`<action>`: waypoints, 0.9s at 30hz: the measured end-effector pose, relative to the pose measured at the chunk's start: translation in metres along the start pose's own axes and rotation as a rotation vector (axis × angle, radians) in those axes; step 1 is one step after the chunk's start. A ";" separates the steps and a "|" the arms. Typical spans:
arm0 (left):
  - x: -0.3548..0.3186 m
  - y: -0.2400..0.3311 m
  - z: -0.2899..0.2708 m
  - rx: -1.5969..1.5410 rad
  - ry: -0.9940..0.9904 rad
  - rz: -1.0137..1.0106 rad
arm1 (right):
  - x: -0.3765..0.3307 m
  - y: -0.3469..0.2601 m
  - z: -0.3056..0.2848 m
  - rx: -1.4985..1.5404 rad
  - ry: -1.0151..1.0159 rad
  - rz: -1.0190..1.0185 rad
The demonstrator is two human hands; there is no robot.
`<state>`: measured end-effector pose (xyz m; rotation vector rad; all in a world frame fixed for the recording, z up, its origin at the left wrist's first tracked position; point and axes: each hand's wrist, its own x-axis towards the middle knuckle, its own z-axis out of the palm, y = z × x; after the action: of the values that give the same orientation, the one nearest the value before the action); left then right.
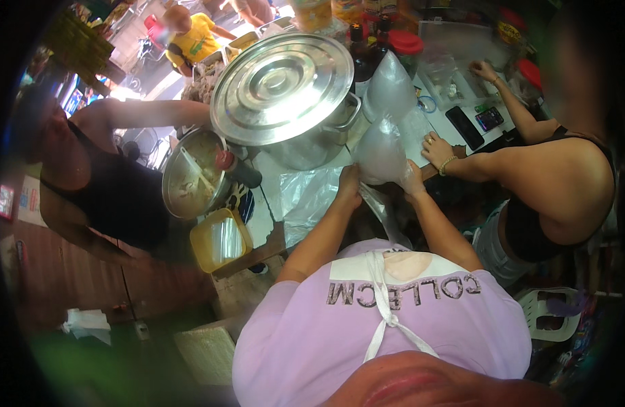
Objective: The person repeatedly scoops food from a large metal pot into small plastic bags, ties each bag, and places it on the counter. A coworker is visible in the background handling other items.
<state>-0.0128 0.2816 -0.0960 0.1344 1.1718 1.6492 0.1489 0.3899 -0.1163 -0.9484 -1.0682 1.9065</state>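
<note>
My left hand point(349, 184) and my right hand point(413, 182) both grip a clear plastic bag point(383, 129) that stands puffed up over the table edge, just right of a large steel pot point(311, 132) with a shiny lid point(282, 80). More clear plastic sheets point(305, 197) lie flat below the pot, beside my left hand. A person on the right rests one hand point(436, 149) on the table right next to my right hand.
A smaller pot of food point(192, 175) with a red-handled utensil sits left of the big pot, and a yellow container point(221, 239) below it. Dark bottles, red-lidded jars and two phones point(476, 122) crowd the far table. A person in black stands left; a white plastic stool point(550, 313) is lower right.
</note>
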 end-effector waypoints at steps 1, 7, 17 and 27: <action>-0.003 0.001 0.001 0.038 0.007 -0.019 | -0.001 -0.003 0.000 0.039 -0.002 0.030; -0.069 0.008 -0.001 0.171 0.067 0.083 | -0.054 -0.033 -0.004 -0.118 0.076 0.179; -0.142 0.034 -0.017 0.167 -0.298 0.223 | -0.135 -0.063 0.034 -0.427 -0.591 0.162; -0.159 0.064 -0.052 0.726 0.065 0.342 | -0.131 -0.097 0.038 -0.582 -0.209 -0.035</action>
<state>-0.0179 0.1269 -0.0052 0.7780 1.8320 1.4394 0.1989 0.3007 0.0162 -1.0381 -1.8117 1.7177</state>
